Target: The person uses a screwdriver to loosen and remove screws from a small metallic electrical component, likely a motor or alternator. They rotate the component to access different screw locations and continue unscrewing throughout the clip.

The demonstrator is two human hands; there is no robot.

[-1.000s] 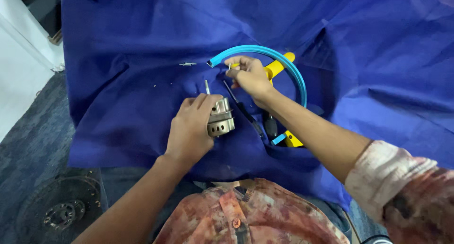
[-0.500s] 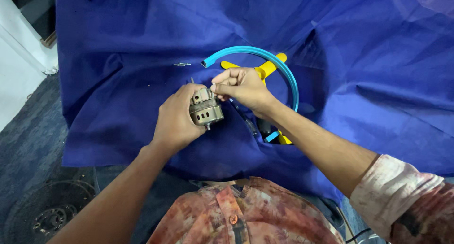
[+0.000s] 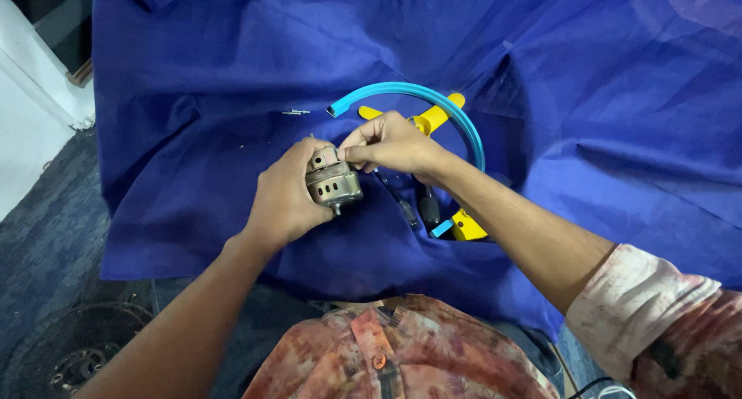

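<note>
Left hand [image 3: 284, 202] is wrapped around a small grey motor [image 3: 331, 182], fingers closed on its vented casing; the shaft end points down and toward the person, just past the thumb. Motor sits in the air above the blue cloth [image 3: 193, 175], between the two hands.

Right hand [image 3: 390, 145] comes in from the right, fingertips pinched together on the top edge of the motor, touching it just beside the left fingertips. Cannot tell whether a small part is held in the pinch.

Behind the right hand: a curved blue strip [image 3: 433, 99] arcs from its far left round to its right side. Yellow plastic pieces [image 3: 434, 119] lie just beyond the knuckles, and another yellow piece [image 3: 468, 227] lies beside the right forearm. Two dark-handled tools [image 3: 417, 206] lie on the cloth under the right wrist, near the motor.

A small screw [image 3: 295, 113] rests on the cloth beyond the left hand, well apart from it.

A round metal grille [image 3: 69, 352] shows on the floor, left of the left forearm.
</note>
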